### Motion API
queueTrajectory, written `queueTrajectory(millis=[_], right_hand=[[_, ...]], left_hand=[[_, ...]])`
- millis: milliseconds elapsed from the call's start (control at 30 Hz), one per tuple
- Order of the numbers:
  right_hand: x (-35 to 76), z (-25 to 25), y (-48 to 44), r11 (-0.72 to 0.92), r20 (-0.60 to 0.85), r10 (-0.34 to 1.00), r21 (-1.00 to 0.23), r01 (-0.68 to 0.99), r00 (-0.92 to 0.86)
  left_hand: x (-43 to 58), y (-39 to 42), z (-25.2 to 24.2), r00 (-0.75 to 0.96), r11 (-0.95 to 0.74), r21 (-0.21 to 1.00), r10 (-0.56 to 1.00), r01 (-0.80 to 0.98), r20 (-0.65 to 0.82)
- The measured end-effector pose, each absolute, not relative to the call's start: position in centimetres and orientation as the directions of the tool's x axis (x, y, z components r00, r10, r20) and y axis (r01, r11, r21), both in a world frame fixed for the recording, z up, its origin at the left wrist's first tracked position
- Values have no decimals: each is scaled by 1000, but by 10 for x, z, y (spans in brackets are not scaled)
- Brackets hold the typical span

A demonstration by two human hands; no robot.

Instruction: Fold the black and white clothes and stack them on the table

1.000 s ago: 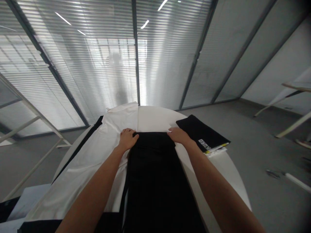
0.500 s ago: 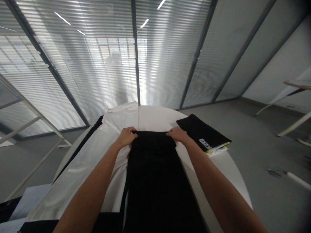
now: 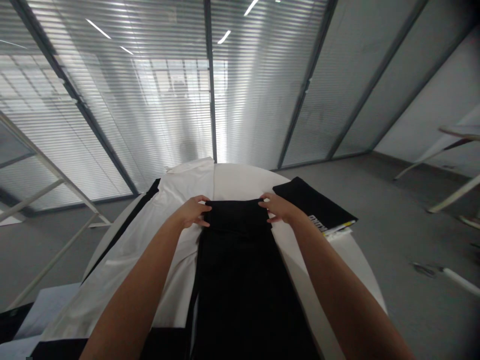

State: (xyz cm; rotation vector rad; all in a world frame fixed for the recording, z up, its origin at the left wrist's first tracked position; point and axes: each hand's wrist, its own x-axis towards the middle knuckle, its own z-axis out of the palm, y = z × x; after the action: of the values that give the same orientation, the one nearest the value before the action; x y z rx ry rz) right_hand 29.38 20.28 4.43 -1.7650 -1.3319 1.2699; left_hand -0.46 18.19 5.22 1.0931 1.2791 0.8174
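A long black garment (image 3: 243, 280) lies lengthwise in front of me on a round white table (image 3: 240, 175). Its far end is turned over into a flat band; the cut of the garment cannot be made out. My left hand (image 3: 193, 212) pinches the band's far left corner, with lower fingers along its side edge. At the far right corner, my right hand (image 3: 277, 206) grips in the same way. Spread under my left forearm is a white satiny cloth (image 3: 138, 265).
A folded black garment (image 3: 311, 202) with white lettering lies at the table's right. Papers (image 3: 48, 307) are at the lower left. A pale metal frame (image 3: 56, 175) stands left, and scissors (image 3: 423, 269) appear at the right. Glass panels with blinds (image 3: 255, 90) rise behind.
Both hands have shifted their fingers, lower ones now showing along the band's sides. The band's far edge sits slightly higher and straighter, and my right hand has moved a little to the right.
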Motion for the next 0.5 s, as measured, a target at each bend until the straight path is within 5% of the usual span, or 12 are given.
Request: queueTrajectory(millis=[233, 500], right_hand=[[295, 51, 202, -296, -310, 951, -923, 244, -16], [296, 51, 215, -89, -96, 995, -983, -158, 35]], left_hand=[[-9, 184, 51, 197, 300, 953, 938, -44, -286], [-5, 190, 50, 74, -137, 962, 985, -235, 158]])
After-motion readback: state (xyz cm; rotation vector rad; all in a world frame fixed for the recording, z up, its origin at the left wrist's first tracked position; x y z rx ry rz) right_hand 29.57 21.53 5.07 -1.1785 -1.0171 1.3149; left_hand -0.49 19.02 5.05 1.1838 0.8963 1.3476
